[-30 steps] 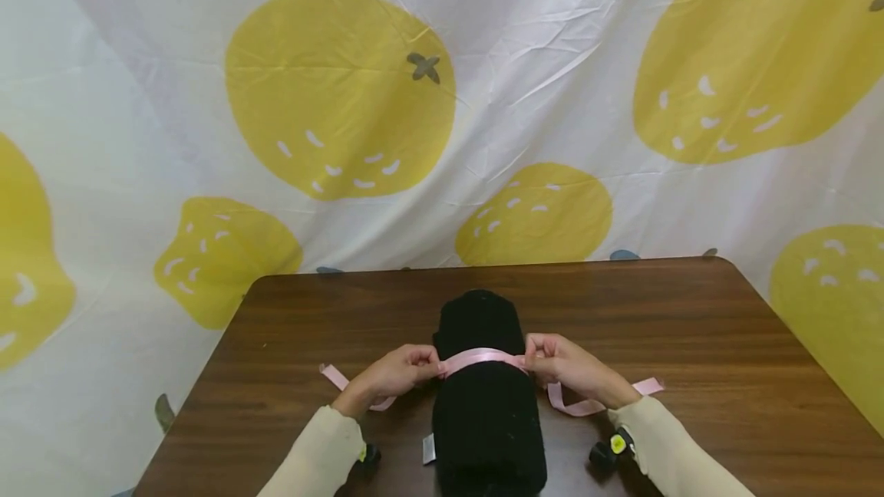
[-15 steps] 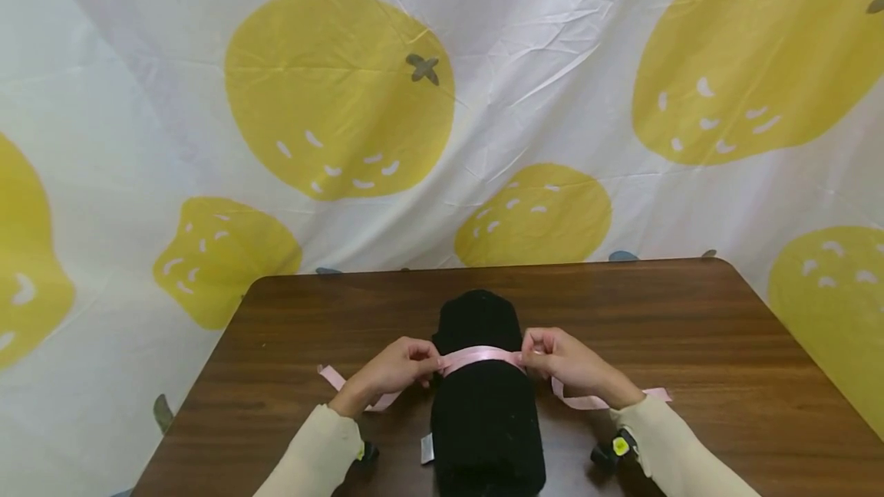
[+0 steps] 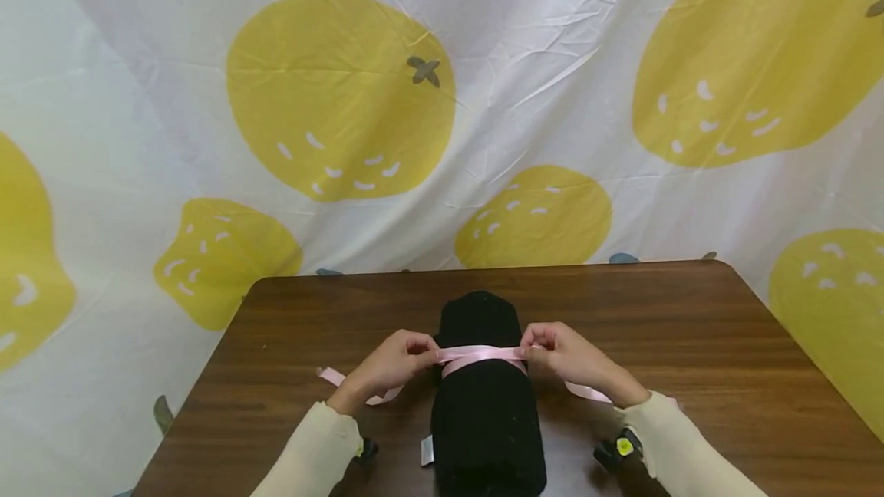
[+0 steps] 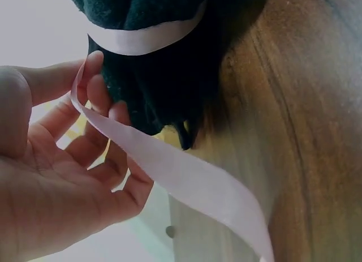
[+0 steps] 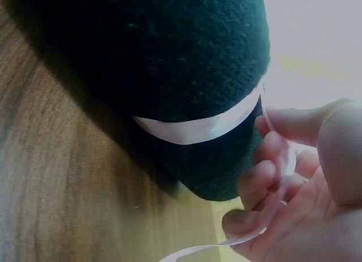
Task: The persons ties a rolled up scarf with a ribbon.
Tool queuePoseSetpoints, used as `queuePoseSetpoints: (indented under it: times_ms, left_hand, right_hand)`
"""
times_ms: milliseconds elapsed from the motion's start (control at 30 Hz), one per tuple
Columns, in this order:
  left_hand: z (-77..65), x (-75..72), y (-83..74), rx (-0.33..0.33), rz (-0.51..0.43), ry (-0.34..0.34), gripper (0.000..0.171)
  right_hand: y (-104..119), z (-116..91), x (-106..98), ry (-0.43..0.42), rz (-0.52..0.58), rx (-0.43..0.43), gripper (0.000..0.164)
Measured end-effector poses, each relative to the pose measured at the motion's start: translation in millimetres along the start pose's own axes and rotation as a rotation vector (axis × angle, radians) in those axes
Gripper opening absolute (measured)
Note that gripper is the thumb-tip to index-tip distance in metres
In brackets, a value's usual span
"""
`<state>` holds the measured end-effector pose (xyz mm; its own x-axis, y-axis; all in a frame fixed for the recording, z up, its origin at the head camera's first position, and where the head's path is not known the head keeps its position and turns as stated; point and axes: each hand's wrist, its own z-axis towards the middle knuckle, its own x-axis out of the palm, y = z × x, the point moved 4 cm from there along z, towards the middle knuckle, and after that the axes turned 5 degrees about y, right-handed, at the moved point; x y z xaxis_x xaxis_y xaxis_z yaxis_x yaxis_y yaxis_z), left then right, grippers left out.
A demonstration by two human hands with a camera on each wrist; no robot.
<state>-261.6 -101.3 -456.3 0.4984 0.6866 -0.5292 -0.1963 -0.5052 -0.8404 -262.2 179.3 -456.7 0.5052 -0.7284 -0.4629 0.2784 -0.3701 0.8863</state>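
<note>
A black rolled cloth (image 3: 486,420) lies lengthwise on the table, a small white tag at its left side. Around it runs a pink satin ribbon (image 3: 481,353), crossed on top. My left hand (image 3: 394,363) pinches one end of the ribbon between thumb and fingertips at the roll's left edge. On the opposite edge my right hand (image 3: 573,359) pinches the other end. In the left wrist view the ribbon's loose tail (image 4: 181,177) trails past the palm to the table. In the right wrist view the other tail (image 5: 215,245) runs through the curled fingers.
The brown wooden table (image 3: 311,313) has rounded far corners. Behind it hangs a white cloth (image 3: 539,37) printed with yellow fruit. Dark wrist devices (image 3: 608,452) sit under both cream sleeves (image 3: 691,443).
Both hands have risen slightly and moved a little farther from the body, still pinching the ribbon. The top ribbon strand has lifted and straightened above the band. The right tail has shifted to the right.
</note>
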Motion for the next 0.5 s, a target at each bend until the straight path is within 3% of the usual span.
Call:
queuePoseSetpoints:
  times_ms: [300,500]
  left_hand:
    - [-3.0,-0.6,-13.7,0.073,0.335,-0.132,0.011]
    - [-9.8,3.5,-26.7,0.003,0.383,-0.221,0.011]
  right_hand:
    - [17,-2,-2,-0.154,-0.349,-0.057,0.015]
    - [29,-5,2,-0.153,-0.383,0.002,0.012]
